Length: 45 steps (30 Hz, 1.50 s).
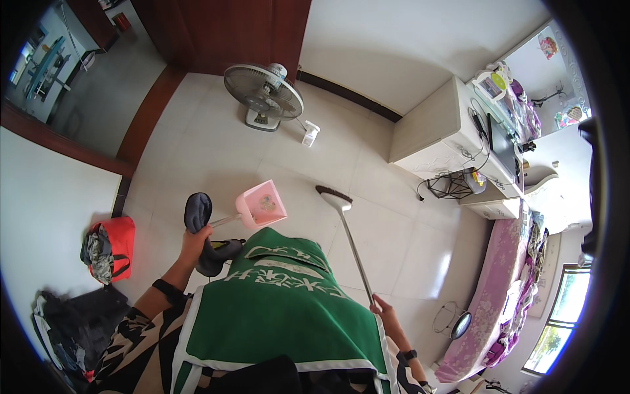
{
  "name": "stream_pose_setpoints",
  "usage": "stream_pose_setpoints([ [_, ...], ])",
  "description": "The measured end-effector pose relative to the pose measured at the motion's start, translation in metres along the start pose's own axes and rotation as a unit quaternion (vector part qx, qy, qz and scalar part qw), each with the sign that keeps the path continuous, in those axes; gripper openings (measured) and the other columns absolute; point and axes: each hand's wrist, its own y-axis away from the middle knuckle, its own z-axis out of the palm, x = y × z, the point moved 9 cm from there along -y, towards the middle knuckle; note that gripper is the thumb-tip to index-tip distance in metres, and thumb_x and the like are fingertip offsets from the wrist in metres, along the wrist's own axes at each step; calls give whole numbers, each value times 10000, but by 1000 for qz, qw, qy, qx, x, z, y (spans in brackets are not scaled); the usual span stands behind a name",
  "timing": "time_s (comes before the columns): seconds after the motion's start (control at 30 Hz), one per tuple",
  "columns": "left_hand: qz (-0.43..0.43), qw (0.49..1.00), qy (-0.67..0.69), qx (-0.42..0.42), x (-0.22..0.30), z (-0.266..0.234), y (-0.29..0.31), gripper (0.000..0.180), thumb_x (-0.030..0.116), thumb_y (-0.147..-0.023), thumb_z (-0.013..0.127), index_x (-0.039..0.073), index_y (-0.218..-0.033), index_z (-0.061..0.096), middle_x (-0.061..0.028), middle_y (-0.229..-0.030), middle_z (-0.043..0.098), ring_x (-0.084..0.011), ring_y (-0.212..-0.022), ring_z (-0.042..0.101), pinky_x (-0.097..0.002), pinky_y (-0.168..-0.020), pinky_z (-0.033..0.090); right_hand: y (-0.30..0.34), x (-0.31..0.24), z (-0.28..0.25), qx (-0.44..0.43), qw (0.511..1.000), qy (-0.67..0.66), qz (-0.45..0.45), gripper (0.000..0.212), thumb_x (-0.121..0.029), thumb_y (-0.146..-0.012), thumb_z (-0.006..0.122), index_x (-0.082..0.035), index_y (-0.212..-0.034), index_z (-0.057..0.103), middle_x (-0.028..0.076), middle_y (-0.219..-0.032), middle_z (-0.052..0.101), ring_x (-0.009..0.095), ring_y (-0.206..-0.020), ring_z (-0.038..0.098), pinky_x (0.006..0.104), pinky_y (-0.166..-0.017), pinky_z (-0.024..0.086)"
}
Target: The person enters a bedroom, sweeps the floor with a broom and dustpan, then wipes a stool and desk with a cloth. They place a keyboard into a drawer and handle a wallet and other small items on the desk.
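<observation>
My left hand (195, 240) is closed around dark grey slippers (197, 211), one part rising above my fingers and another dark piece hanging below. The handle of a pink dustpan (263, 204) runs into this same hand, and its open pan faces up over the floor. My right hand (386, 311) grips the metal stick of a broom (356, 253). Dark bristles on the broom's white head rest on the tiles, to the right of the dustpan. A green apron (282, 315) hides the rest of my body and part of the floor.
A standing fan (265, 92) and a white bottle (310, 134) are on the floor ahead. To the right are a white cabinet (436, 134), a black wire basket (451, 185) and a bed (482, 289). A red bag (123, 248) leans by the left wall.
</observation>
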Motion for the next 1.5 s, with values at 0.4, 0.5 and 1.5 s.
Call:
stream_pose_setpoints([
  [0.4, 21, 994, 14, 104, -27, -68, 51, 113, 163, -741, 588, 51, -758, 580, 5, -615, 492, -105, -559, 480, -260, -510, 368, -199, -102, 38, 19, 998, 9, -65, 477, -212, -859, 491, -151, -1324, 404, 38, -597, 518, 147, -453, 517, 305, -397, 447],
  [0.5, 16, 992, 30, 124, -26, -79, 64, 97, 159, -742, 575, 62, -745, 567, 9, -603, 471, -109, -545, 468, -257, -506, 366, -180, -54, 46, 8, 995, 84, -45, 487, -213, -847, 494, -156, -1323, 407, 48, -580, 529, 152, -444, 515, 314, -405, 456],
  [1.5, 14, 984, 89, 155, -50, -70, 124, 104, 159, -749, 558, 69, -788, 524, -16, -575, 453, -138, -468, 472, -269, -457, 419, -145, -79, 8, -86, 926, 357, -89, 447, -284, -802, 526, -247, -1247, 503, 94, -597, 571, 190, -459, 547, 337, -469, 471],
])
